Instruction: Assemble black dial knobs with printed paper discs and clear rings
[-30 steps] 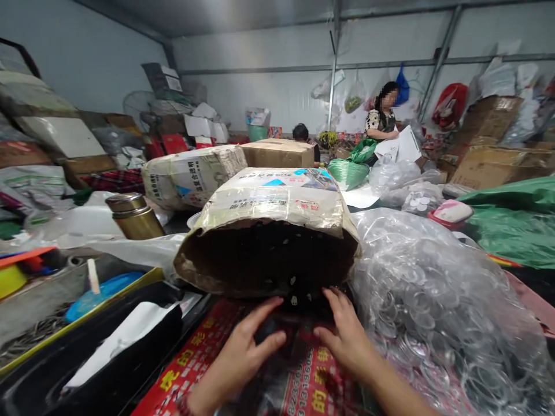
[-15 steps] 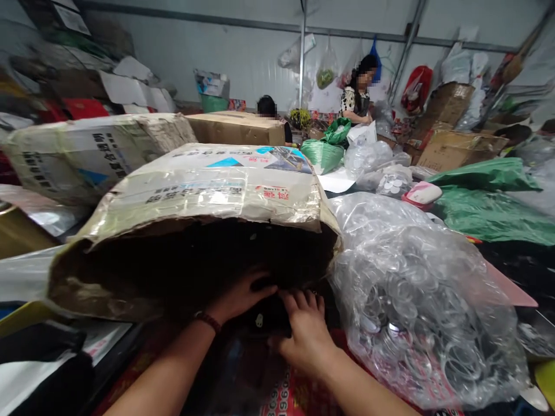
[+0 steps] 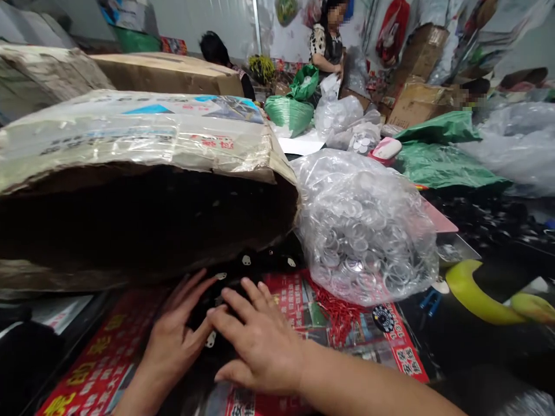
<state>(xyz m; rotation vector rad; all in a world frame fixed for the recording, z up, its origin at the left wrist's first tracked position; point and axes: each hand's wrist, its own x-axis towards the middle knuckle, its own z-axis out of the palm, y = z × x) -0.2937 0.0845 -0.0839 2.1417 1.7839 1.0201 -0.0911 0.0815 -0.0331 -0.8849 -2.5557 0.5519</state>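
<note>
A worn, tape-covered carton lies on its side, its dark mouth facing me. My left hand is just in front of the carton's lower edge, fingers stretched out and apart. Close beside it, my right hand lies palm down with fingers spread, the two hands nearly meeting. Under and between them is a dark heap of small pieces, with a few white pieces showing; their kind I cannot make out. A red printed sheet lies beneath. The carton's inside is too dark to see.
Right of the carton sits a clear bag of round transparent pieces, with red tassels before it. Farther right are blue-handled snips, a yellow curved object and a green bag. Two people are at the back.
My view has turned right and down. Both hands have drawn back from the carton's mouth towards me, onto the red sheet, bringing dark pieces into view there.
</note>
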